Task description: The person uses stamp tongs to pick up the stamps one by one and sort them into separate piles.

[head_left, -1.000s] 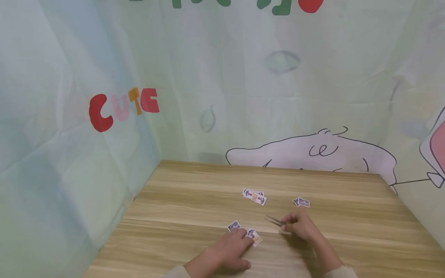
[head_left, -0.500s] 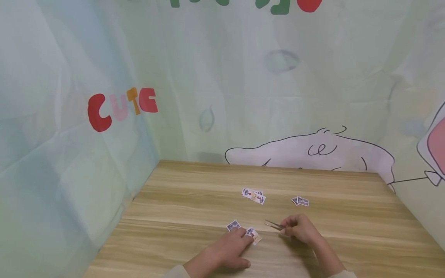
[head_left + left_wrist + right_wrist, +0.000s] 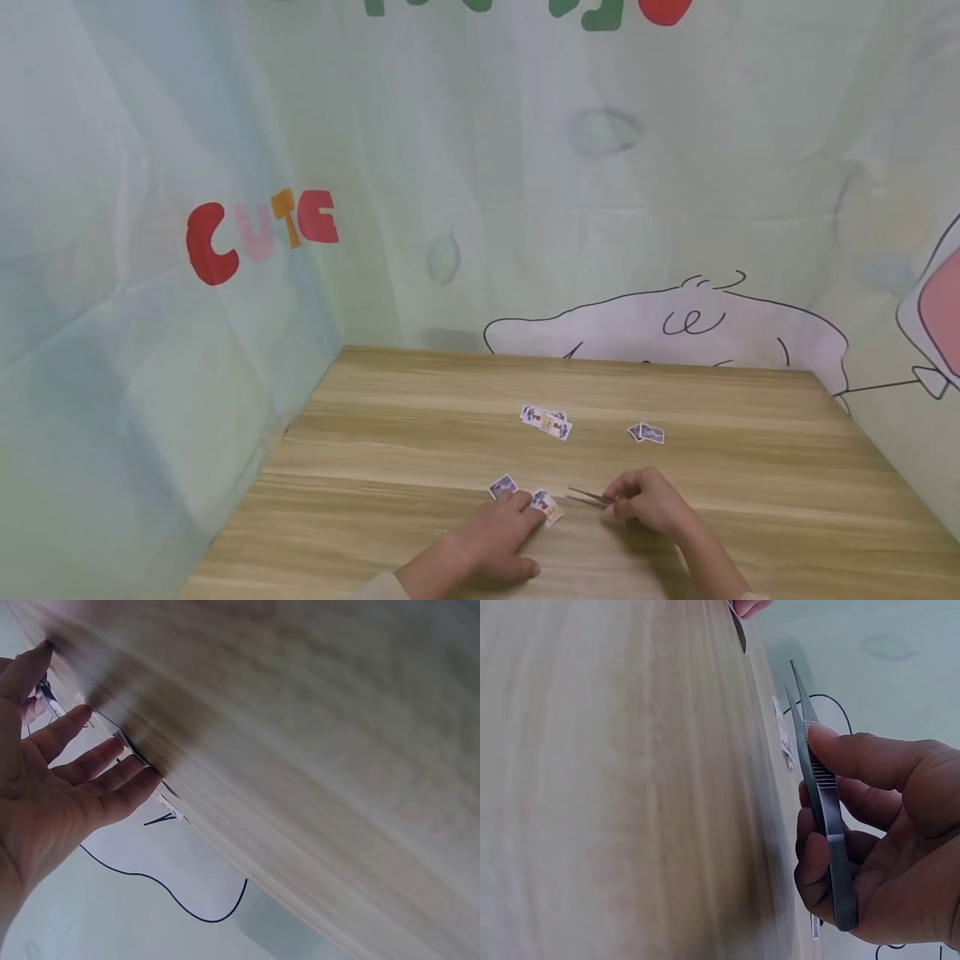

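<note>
In the head view my left hand [image 3: 498,533] rests on the table with its fingertips on two small printed cards. One is a dark-backed card [image 3: 502,486] at the left, the other a card with a picture and a tan part [image 3: 548,507] at the right; the fingers partly cover both. The left wrist view shows these fingers [image 3: 124,787] spread, tips down at the tabletop. My right hand [image 3: 651,500] pinches metal tweezers [image 3: 827,802] between thumb and fingers. Their slim tips stand slightly apart with nothing between them, pointing left, just right of the picture card.
Farther back on the wood-grain table [image 3: 420,450] lie several overlapping face-up cards [image 3: 546,422]. A pair of dark-backed cards [image 3: 647,433] overlaps to their right. A printed cloth backdrop [image 3: 450,167] rises behind the table's far edge and along its left.
My right hand has come slightly nearer to me, and the tweezer tips have swung toward the picture card under my left hand. The left hand and the cards stay in place.
</note>
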Tool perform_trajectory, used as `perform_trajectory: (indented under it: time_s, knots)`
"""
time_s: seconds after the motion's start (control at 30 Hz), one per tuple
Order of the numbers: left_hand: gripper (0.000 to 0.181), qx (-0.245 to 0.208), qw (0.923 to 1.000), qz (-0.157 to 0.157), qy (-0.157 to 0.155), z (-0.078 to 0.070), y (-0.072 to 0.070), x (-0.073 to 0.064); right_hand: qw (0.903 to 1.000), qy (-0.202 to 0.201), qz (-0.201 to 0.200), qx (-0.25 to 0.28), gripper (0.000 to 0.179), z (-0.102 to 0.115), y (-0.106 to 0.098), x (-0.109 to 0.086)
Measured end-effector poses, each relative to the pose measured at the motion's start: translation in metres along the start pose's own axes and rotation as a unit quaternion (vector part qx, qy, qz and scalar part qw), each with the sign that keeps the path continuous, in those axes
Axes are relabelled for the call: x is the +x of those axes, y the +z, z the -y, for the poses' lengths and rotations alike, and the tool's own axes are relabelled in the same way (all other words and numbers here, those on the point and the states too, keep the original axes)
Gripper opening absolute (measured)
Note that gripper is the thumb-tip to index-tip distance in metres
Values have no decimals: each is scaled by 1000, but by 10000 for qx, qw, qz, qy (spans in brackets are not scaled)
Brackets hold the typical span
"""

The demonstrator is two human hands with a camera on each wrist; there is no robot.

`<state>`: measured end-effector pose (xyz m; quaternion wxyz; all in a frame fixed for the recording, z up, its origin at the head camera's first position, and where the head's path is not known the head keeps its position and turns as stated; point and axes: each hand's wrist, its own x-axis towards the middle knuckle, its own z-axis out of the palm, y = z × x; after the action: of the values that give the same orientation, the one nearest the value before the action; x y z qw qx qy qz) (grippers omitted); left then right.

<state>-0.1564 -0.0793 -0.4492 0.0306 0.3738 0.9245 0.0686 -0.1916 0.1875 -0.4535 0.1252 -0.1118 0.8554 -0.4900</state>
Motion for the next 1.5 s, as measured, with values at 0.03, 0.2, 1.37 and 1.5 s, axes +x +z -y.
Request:
perform_trajectory:
  time_s: [0.03, 0.2, 1.37, 1.5]
  knots:
    - [59, 14, 10000, -15, 13, 0, 0, 0, 10000, -23, 50, 29, 19, 0, 0, -1]
    - [58, 103, 9999, -72, 55, 1, 1, 1, 9994, -137, 274, 182, 19, 2, 1, -6]
    - [60, 343, 9994, -66, -19, -2, 0, 1, 9974, -461, 440, -346, 13, 1, 11, -11]
    - [59, 305, 9995, -12, -66, -2, -1, 0, 9975, -463, 377, -390, 12, 2, 14, -9]
